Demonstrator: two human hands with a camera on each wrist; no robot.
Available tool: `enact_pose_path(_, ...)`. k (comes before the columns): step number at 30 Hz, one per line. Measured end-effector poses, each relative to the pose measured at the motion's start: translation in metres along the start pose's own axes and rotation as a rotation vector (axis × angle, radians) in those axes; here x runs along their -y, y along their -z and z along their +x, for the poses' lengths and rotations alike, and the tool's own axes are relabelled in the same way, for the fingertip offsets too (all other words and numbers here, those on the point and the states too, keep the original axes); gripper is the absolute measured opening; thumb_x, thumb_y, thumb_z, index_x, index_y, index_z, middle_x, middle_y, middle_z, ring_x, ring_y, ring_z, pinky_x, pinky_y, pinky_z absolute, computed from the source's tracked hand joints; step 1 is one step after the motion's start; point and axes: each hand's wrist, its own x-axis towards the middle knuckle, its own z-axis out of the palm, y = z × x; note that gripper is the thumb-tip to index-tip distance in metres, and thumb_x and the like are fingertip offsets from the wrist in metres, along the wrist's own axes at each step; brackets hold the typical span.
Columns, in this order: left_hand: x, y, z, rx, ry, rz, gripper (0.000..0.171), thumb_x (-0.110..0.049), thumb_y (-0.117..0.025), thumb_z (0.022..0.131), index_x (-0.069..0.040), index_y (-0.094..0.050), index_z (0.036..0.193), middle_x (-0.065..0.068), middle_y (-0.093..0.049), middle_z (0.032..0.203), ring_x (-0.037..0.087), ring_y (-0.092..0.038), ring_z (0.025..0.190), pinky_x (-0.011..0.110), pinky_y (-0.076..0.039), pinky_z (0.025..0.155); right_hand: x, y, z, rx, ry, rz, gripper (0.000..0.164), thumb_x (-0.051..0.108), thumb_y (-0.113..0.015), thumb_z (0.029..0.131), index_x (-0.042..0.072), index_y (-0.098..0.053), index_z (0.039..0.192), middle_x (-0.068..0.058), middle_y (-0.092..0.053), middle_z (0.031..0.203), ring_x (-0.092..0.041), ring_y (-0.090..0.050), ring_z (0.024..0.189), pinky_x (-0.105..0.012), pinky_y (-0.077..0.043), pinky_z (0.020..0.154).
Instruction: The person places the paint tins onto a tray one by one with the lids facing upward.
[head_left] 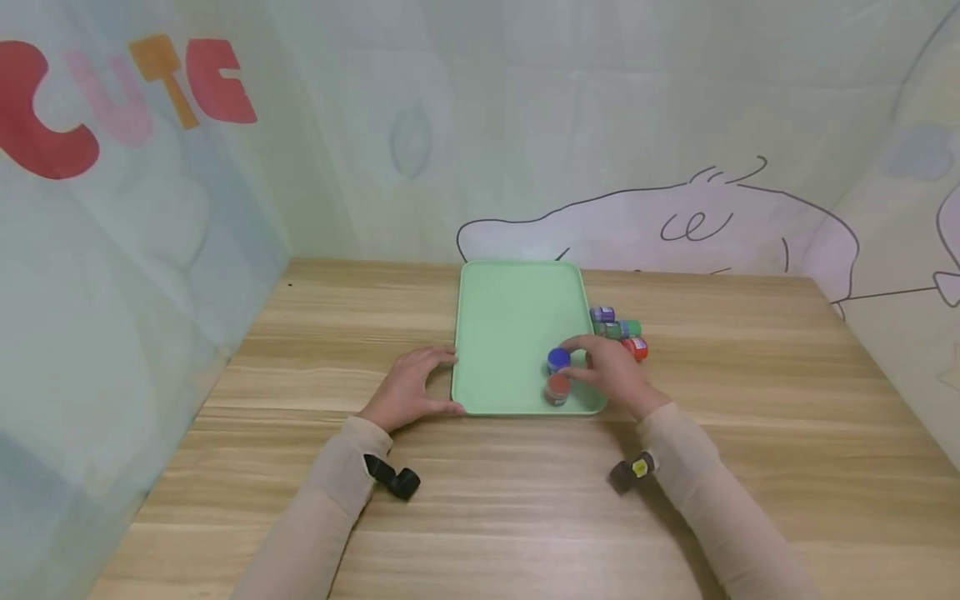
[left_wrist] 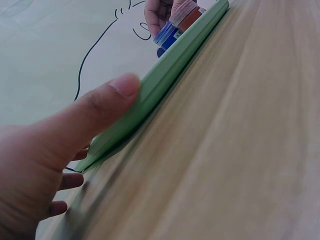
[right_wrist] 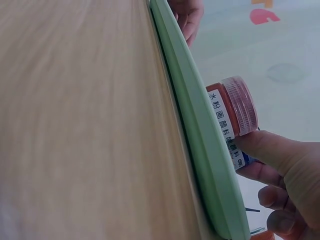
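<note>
On the light green tray two small gouache paint jars stand upright near the front right corner. One has a blue lid; the brownish-red jar stands just in front of it. My right hand pinches the blue jar between thumb and index finger, the thumb passing close to the brownish-red jar. Part of the blue jar is hidden behind the thumb in the right wrist view. At the tray's left side my left hand touches the rim, thumb at the front corner and fingers spread.
Just beyond the tray's right edge, several paint jars lie on the wooden table: a purple jar, a green jar, a darker green one beside it and a red jar. A printed cloth backdrop rises behind the table.
</note>
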Motion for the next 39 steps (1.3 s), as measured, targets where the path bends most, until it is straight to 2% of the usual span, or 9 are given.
enact_pose_path(4, 0.0, 0.0, 0.0, 0.002, 0.002, 0.007, 0.08, -0.052, -0.083, 0.064, -0.01, -0.058, 0.127, 0.009, -0.054, 0.141, 0.032, -0.047, 0.132, 0.054, -0.033, 0.112, 0.0, -0.001, 0.0, 0.006, 0.004, -0.019, 0.039, 0.027, -0.076, 0.082, 0.009, -0.068, 0.117, -0.007, -0.07, 0.116, -0.019, -0.056, 0.086, -0.028, -0.049, 0.075)
enact_pose_path(8, 0.0, 0.0, 0.001, 0.006, 0.005, 0.007, 0.08, -0.052, -0.083, 0.064, -0.01, -0.058, 0.128, 0.009, -0.054, 0.141, 0.032, -0.046, 0.133, 0.054, -0.033, 0.112, 0.0, 0.0, 0.0, 0.004, 0.028, -0.042, 0.039, 0.025, -0.075, 0.083, 0.008, -0.068, 0.117, -0.008, -0.07, 0.115, -0.022, -0.063, 0.096, -0.036, -0.055, 0.083)
enact_pose_path(12, 0.0, 0.0, 0.001, 0.011, 0.009, -0.007, 0.081, -0.051, -0.083, 0.065, -0.01, -0.058, 0.129, 0.008, -0.053, 0.141, 0.032, -0.045, 0.134, 0.053, -0.032, 0.113, 0.0, 0.0, -0.001, 0.004, 0.051, -0.069, 0.039, 0.024, -0.075, 0.084, 0.007, -0.068, 0.117, -0.009, -0.07, 0.114, -0.026, -0.064, 0.107, -0.043, -0.054, 0.093)
enact_pose_path(16, 0.0, 0.001, 0.0, 0.012, 0.008, -0.007, 0.08, -0.051, -0.083, 0.065, -0.009, -0.057, 0.129, 0.008, -0.053, 0.142, 0.032, -0.045, 0.134, 0.054, -0.033, 0.113, 0.0, 0.0, 0.0, 0.006, 0.063, -0.086, 0.04, 0.026, -0.075, 0.084, 0.007, -0.067, 0.118, -0.009, -0.071, 0.114, -0.026, -0.064, 0.11, -0.043, -0.052, 0.097)
enact_pose_path(28, 0.0, -0.001, 0.001, 0.016, 0.008, 0.002, 0.081, -0.051, -0.083, 0.065, -0.009, -0.057, 0.129, 0.008, -0.053, 0.142, 0.031, -0.045, 0.134, 0.053, -0.033, 0.113, 0.001, 0.005, -0.002, 0.01, 0.059, -0.1, 0.043, 0.026, -0.076, 0.083, 0.006, -0.066, 0.119, -0.009, -0.07, 0.115, -0.027, -0.064, 0.111, -0.043, -0.052, 0.098)
enact_pose_path(36, 0.001, -0.001, 0.001, 0.006, 0.008, -0.002, 0.08, -0.05, -0.083, 0.065, -0.009, -0.057, 0.129, 0.009, -0.053, 0.141, 0.032, -0.045, 0.134, 0.054, -0.033, 0.113, 0.002, 0.011, -0.003, 0.0, 0.045, -0.069, 0.04, 0.026, -0.076, 0.083, 0.005, -0.067, 0.116, -0.01, -0.07, 0.112, -0.027, -0.063, 0.109, -0.043, -0.053, 0.096)
enact_pose_path(39, 0.0, 0.0, 0.001, 0.008, 0.009, -0.003, 0.08, -0.05, -0.083, 0.065, -0.009, -0.057, 0.129, 0.009, -0.053, 0.142, 0.032, -0.045, 0.134, 0.054, -0.033, 0.112, 0.0, 0.013, -0.002, -0.015, 0.065, -0.086, 0.038, 0.025, -0.075, 0.084, 0.005, -0.068, 0.114, -0.011, -0.071, 0.109, -0.027, -0.064, 0.106, -0.043, -0.053, 0.094)
